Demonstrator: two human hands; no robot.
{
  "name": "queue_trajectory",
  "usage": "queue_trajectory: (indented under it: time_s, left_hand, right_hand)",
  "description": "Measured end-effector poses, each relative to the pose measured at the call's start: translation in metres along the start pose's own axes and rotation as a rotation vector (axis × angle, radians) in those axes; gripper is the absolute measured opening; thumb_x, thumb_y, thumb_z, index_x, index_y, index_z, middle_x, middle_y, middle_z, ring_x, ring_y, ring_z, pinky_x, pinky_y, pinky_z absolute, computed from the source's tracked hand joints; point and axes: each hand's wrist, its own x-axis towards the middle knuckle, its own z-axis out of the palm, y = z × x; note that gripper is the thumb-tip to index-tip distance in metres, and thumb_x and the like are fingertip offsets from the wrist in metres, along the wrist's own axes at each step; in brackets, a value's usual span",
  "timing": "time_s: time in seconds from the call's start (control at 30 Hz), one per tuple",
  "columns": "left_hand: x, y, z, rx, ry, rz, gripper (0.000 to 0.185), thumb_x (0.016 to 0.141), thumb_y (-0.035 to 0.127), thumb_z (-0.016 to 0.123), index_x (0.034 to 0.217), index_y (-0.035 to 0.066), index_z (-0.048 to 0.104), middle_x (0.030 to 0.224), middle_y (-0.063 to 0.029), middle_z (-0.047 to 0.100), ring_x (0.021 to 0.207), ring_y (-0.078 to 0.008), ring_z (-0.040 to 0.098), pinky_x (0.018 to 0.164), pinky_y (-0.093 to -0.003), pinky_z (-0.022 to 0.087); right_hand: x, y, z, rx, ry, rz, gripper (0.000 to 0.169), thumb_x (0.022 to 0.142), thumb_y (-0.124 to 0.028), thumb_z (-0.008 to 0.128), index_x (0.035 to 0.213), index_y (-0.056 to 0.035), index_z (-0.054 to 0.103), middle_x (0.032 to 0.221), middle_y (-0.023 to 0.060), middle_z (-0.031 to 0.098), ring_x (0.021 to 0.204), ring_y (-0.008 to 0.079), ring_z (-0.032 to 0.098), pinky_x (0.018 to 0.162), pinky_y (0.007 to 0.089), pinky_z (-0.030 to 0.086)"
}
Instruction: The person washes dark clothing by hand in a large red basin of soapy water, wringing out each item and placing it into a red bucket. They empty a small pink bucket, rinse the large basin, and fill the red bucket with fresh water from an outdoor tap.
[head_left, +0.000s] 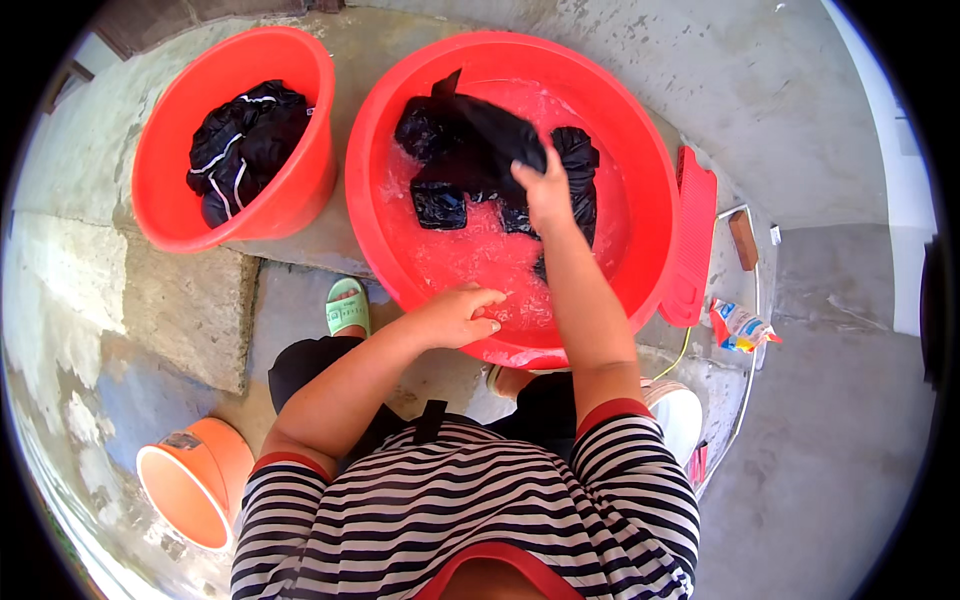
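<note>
Before me stands a wide red plastic basin (645, 225) with water in it. Black wet garments (465, 165) lie in the water, partly sunk and bunched. My right hand (546, 187) grips a raised fold of the black cloth between thumb and fingers, near the basin's middle. Slight blur covers the lifted cloth. My left hand (466, 313) hovers at the near rim with its fingers apart and curved, holding nothing. Whether its fingers touch the rim, I cannot tell.
Left of the basin, a tilted red bucket (161, 187) holds black clothes with white piping (244, 142). A red washboard (691, 232) leans at the right, near a detergent bag (742, 327) and a brick (743, 240). An orange bucket (187, 480) and a white bucket (679, 420) stand nearer me.
</note>
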Motion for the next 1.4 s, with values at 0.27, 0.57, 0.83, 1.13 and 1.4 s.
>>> queue_trajectory:
  time_s: [0.27, 0.57, 0.83, 1.13, 1.4]
  left_hand:
    - [0.003, -0.027, -0.010, -0.034, 0.150, -0.152, 0.043, 0.070, 0.018, 0.056, 0.109, 0.003, 0.043, 0.099, -0.0173, 0.050, 0.086, -0.0215, 0.052, 0.073, -0.0301, 0.042]
    - [0.044, -0.017, -0.012, 0.275, 0.720, -0.153, 0.096, 0.049, 0.023, 0.071, 0.123, 0.002, 0.014, 0.119, -0.0205, 0.028, 0.112, -0.0327, 0.026, 0.092, -0.0372, 0.024]
    - [0.078, -0.054, -0.007, -0.771, 0.642, 0.005, 0.041, 0.069, 0.022, 0.058, 0.103, 0.002, 0.046, 0.096, -0.0086, 0.051, 0.090, -0.0201, 0.048, 0.075, -0.0298, 0.039]
    - [0.058, -0.005, -0.022, -1.553, 0.619, 0.148, 0.031, 0.080, 0.029, 0.038, 0.096, 0.005, 0.051, 0.096, -0.0084, 0.054, 0.087, -0.0212, 0.052, 0.079, -0.0345, 0.041]
    - [0.052, 0.005, 0.002, -1.408, 0.426, 0.326, 0.024, 0.076, 0.017, 0.044, 0.097, 0.005, 0.048, 0.095, -0.0091, 0.053, 0.080, -0.0185, 0.052, 0.071, -0.0286, 0.042]
  right_hand:
    - [-0.079, 0.126, -0.064, -1.198, -0.010, 0.259, 0.038, 0.060, -0.017, 0.059, 0.095, -0.0044, 0.052, 0.087, 0.0192, 0.055, 0.087, 0.0305, 0.052, 0.075, 0.0306, 0.040]
    - [-0.086, -0.152, 0.023, -0.443, -0.205, -0.208, 0.030, 0.064, 0.008, 0.050, 0.093, 0.0013, 0.051, 0.079, 0.0012, 0.054, 0.070, 0.0088, 0.051, 0.064, 0.0202, 0.041]
    - [-0.183, -0.197, -0.030, -0.324, -0.595, -0.506, 0.040, 0.056, 0.013, 0.048, 0.095, 0.0029, 0.048, 0.086, 0.0046, 0.053, 0.080, 0.0115, 0.050, 0.074, 0.0253, 0.039]
    - [-0.161, -0.029, -0.065, -0.094, 0.011, 0.631, 0.060, 0.076, -0.035, 0.047, 0.124, -0.0113, 0.021, 0.127, 0.0135, 0.022, 0.114, 0.0285, 0.027, 0.082, 0.0512, 0.029]
    - [-0.138, -0.003, -0.024, 0.812, -0.109, 0.590, 0.066, 0.073, -0.060, 0.029, 0.116, -0.0103, 0.037, 0.117, 0.0100, 0.040, 0.105, 0.0302, 0.039, 0.082, 0.0536, 0.030]
